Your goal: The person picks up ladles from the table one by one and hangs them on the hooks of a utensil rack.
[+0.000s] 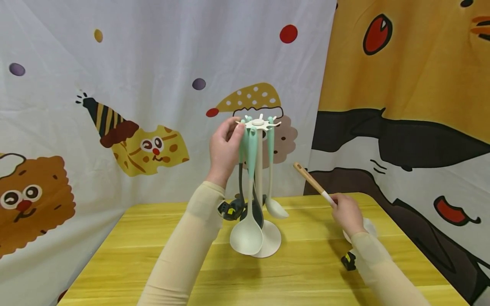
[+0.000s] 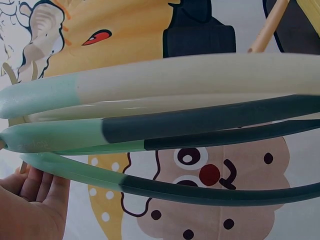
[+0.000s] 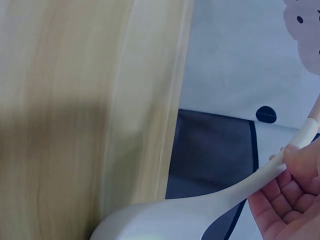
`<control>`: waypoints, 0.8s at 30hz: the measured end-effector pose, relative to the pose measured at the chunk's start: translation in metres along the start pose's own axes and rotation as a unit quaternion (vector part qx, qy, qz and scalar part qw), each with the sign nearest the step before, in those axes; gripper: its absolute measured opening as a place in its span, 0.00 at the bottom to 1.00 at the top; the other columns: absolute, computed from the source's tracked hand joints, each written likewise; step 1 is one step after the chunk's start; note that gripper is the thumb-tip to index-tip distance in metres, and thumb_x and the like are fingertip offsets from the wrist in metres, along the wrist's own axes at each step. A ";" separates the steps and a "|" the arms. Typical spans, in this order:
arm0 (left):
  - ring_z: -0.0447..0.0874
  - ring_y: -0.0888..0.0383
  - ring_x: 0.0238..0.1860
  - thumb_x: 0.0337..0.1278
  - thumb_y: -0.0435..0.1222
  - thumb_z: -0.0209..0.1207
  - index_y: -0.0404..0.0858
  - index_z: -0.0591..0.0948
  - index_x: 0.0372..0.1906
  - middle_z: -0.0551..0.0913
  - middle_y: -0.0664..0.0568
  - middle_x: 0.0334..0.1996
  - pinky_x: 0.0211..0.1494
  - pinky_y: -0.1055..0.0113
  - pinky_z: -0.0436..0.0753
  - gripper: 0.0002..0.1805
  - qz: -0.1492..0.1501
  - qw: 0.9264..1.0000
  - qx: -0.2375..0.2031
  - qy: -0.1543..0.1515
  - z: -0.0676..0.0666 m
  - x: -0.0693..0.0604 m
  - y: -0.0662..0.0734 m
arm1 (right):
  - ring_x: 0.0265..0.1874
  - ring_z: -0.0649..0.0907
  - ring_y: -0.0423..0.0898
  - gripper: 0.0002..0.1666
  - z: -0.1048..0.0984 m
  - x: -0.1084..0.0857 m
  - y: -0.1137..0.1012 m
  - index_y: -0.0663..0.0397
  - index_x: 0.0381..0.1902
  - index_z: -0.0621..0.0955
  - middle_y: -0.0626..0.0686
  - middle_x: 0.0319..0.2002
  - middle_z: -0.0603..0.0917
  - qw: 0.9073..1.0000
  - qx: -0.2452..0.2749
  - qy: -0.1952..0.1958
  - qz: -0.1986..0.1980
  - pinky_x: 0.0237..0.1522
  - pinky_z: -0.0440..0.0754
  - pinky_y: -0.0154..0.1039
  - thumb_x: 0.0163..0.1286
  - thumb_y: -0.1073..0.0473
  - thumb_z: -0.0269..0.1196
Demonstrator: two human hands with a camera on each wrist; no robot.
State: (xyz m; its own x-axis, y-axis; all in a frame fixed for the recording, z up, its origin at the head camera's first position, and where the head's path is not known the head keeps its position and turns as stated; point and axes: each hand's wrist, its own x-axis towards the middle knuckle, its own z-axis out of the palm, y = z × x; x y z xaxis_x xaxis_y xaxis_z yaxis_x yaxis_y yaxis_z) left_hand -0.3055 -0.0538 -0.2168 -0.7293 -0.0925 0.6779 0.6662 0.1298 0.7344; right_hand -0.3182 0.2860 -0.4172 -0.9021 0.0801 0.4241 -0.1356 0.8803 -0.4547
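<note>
A cream utensil stand [image 1: 266, 243] with a hooked top rises from the table, hung with mint-handled utensils. My left hand [image 1: 226, 146] is at its top left, thumb and fingers pinching the upper end of a mint-green handle [image 2: 90, 172] with a dark shaft. On the near side hangs a white ladle [image 1: 246, 236]; a smaller white-headed utensil [image 1: 275, 209] hangs at the right. Well right of the stand, my right hand [image 1: 347, 212] grips a white ladle with a wooden handle [image 3: 240, 189] by its white neck. Its wooden end points up and left; my wrist partly covers its head.
The yellow wood-grain table [image 1: 153, 246] extends around the stand, its far edge close to a printed cloth backdrop [image 1: 160, 51]. Black wrist cameras [image 1: 348, 260] are strapped to both wrists.
</note>
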 end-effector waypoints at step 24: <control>0.79 0.56 0.44 0.72 0.42 0.55 0.37 0.79 0.59 0.83 0.49 0.48 0.49 0.62 0.79 0.19 -0.012 1.000 0.004 -0.001 0.000 -0.001 0.002 | 0.39 0.79 0.61 0.12 0.000 0.000 -0.028 0.73 0.49 0.77 0.68 0.42 0.79 0.996 0.084 0.029 -0.021 0.43 0.76 0.58 0.73 0.68 0.57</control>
State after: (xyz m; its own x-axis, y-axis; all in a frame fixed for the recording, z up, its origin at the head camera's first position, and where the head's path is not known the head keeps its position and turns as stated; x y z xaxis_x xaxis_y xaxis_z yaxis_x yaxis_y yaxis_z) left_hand -0.3036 -0.0537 -0.2157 -0.7452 -0.0944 0.6601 0.6474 0.1349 0.7501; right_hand -0.3141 0.2611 -0.4043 -0.8697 0.0752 0.4878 -0.2447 0.7927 -0.5583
